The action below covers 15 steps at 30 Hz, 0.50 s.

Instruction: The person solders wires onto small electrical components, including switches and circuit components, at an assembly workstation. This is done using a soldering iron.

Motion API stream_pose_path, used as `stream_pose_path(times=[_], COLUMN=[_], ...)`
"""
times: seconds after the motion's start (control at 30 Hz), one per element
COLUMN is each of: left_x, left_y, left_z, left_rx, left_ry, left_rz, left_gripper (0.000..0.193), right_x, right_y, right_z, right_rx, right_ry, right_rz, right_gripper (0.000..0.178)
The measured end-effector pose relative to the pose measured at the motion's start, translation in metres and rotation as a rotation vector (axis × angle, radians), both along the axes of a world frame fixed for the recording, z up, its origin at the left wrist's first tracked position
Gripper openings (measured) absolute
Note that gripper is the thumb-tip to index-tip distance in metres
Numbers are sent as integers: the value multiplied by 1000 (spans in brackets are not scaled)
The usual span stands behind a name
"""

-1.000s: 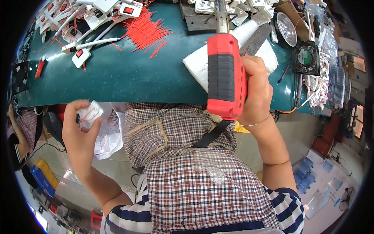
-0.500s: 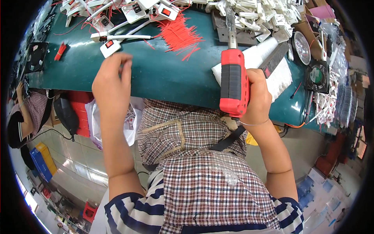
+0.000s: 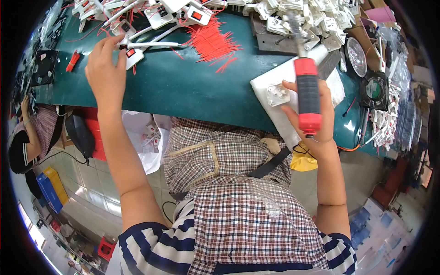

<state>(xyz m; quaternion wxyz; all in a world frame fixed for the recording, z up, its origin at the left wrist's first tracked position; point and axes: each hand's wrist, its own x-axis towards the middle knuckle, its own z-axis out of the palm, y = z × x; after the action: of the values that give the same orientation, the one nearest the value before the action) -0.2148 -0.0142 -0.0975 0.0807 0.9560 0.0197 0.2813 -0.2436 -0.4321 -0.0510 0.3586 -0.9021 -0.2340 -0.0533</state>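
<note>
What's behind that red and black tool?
Behind the red tool, parts of the right hand, white sheet and dark bar show; what its body covers can't be seen.

The power tool is red with a black grip, and the switch housing white with a red rocker. The tabletop is dark green, the wires orange-red, the apron checked brown and white, the sleeves striped navy and white.
</note>
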Motion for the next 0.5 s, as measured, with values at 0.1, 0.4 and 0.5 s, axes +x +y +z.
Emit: stream_pose_path(times=[0.1,0.4,0.5], left_x=[4,-22,-33], left_y=[8,3,-9], left_z=[7,35,37], left_rx=[101,-19,-319], left_ry=[37,-187,-219], left_rz=[27,232,284], left_gripper=[18,19,17], right_x=[3,17,21], right_y=[-4,-6,-3], right_z=[-16,-7,-10], right_rx=[29,108,-8], right_ry=[84,53,69], right_rz=[-107,6,62], right_gripper=[46,60,64])
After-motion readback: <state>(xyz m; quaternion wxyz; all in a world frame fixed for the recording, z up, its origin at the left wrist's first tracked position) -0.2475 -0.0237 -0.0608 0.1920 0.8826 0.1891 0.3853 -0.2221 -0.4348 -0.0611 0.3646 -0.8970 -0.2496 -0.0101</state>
